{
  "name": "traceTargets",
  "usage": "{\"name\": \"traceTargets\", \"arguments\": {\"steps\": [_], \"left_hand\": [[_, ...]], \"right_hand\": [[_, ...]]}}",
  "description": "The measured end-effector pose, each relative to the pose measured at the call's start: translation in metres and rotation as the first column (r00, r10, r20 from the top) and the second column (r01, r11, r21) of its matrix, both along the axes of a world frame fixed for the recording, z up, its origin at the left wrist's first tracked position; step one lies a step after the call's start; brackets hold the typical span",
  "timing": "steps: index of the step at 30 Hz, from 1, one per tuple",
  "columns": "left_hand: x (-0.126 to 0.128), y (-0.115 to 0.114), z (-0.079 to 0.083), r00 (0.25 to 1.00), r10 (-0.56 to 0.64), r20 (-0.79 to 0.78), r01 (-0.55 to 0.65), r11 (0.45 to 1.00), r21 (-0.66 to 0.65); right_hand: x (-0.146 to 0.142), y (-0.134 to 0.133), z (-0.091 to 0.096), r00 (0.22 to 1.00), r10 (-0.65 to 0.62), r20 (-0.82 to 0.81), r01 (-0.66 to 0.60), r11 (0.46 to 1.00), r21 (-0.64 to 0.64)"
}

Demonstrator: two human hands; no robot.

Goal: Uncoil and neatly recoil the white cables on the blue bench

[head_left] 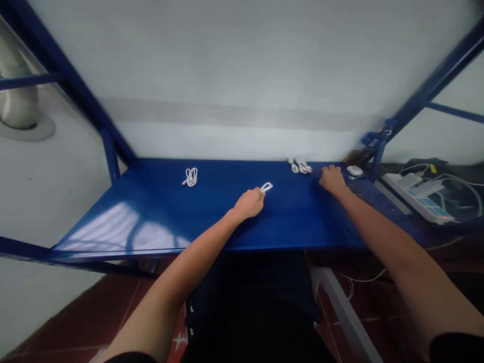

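My left hand (250,202) is closed on a coiled white cable (266,187), whose loop sticks out past the fingers over the middle of the blue tabletop (212,217). Toward the right end, my right hand (333,179) is at the table surface with its fingers curled down. Whatever those fingers hold, if anything, is hidden. Just left of it lie bundled white cables (302,166) near the back edge. Another coiled white cable (190,177) rests by itself on the left part of the table. A small white rounded case (354,171) sits right of my right hand.
Blue metal frame posts (110,156) rise at both ends of the table, with a pale wall behind. A clear bottle (386,129) stands at the back right corner. Beyond the right post, a white power strip (419,199) lies with plugged-in cords.
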State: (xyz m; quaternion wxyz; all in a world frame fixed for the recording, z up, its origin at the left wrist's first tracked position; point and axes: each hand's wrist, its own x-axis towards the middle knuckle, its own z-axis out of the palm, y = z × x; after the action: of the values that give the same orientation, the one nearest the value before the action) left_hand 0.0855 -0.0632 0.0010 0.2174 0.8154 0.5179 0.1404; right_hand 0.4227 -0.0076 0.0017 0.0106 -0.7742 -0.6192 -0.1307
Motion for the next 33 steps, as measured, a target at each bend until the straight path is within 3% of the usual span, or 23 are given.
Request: {"name": "traceTargets", "arguments": {"steps": [5,9,12,16,22,26,29,31,33], "left_hand": [[-0.002,0.001,-0.003,1.0,-0.011,0.006,0.011,1.0,-0.008],[-0.004,0.005,-0.007,0.999,-0.015,0.044,0.015,1.0,-0.008],[-0.004,0.007,-0.008,0.997,-0.01,0.076,0.012,1.0,-0.016],[-0.005,0.007,-0.008,0.996,-0.007,0.088,0.009,1.0,-0.02],[-0.005,0.009,-0.01,0.987,-0.001,0.16,0.006,1.0,-0.029],[-0.006,0.014,-0.009,0.939,0.021,0.342,0.021,0.993,-0.116],[-0.007,0.014,-0.004,0.796,0.143,0.588,0.089,0.933,-0.349],[-0.006,0.013,-0.001,0.676,0.248,0.694,0.176,0.86,-0.48],[-0.005,0.012,0.0,0.574,0.294,0.764,0.269,0.814,-0.515]], "right_hand": [[0.013,0.01,0.006,0.997,0.061,0.041,-0.05,0.971,-0.236],[0.014,0.01,0.007,0.993,0.114,0.033,-0.103,0.967,-0.235],[0.017,0.005,0.006,0.989,0.142,0.039,-0.136,0.981,-0.139],[0.019,0.002,0.003,0.99,0.131,-0.043,-0.127,0.988,0.088],[0.017,0.005,0.009,0.943,0.092,-0.319,0.038,0.924,0.38],[-0.002,0.008,0.014,0.828,0.114,-0.549,0.226,0.829,0.512],[-0.042,0.005,0.008,0.606,0.22,-0.764,0.317,0.815,0.485],[-0.082,-0.004,0.001,0.469,0.334,-0.818,0.268,0.829,0.492],[-0.126,-0.015,-0.005,0.396,0.423,-0.815,0.148,0.846,0.512]]}}
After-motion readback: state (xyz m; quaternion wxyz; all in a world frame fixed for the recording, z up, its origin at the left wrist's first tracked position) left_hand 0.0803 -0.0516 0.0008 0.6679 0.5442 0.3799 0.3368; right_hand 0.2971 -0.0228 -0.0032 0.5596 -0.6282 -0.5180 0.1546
